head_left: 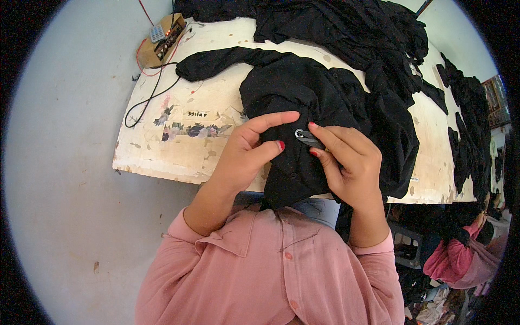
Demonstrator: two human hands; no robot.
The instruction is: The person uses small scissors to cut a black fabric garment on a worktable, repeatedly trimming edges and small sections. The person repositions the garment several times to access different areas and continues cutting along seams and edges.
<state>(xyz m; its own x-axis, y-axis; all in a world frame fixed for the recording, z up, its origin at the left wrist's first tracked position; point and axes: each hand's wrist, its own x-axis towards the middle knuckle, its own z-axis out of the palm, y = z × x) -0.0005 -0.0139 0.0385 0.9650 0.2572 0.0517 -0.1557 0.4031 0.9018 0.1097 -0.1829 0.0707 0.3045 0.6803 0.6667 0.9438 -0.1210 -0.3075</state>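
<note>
A black garment [286,168] lies bunched at the table's front edge, with a small button near its lower part. My right hand [349,157] pinches a small dark tool with a silvery ring-shaped end [310,139] between thumb and fingertips, just over the cloth. Its exact kind is too small to make out. My left hand [246,149] is on the garment's left side, index finger stretched out and thumb held apart from it. Black cloth shows in the gap between them. The other fingers of that hand are mostly hidden.
More black garments [336,27] are heaped along the back of the worn pale table [157,157]. A wooden box with electrical parts [162,43] and a black cable [130,116] sit at the far left. Another person's pink sleeve [455,262] shows at the right, near hanging black cloth [471,119].
</note>
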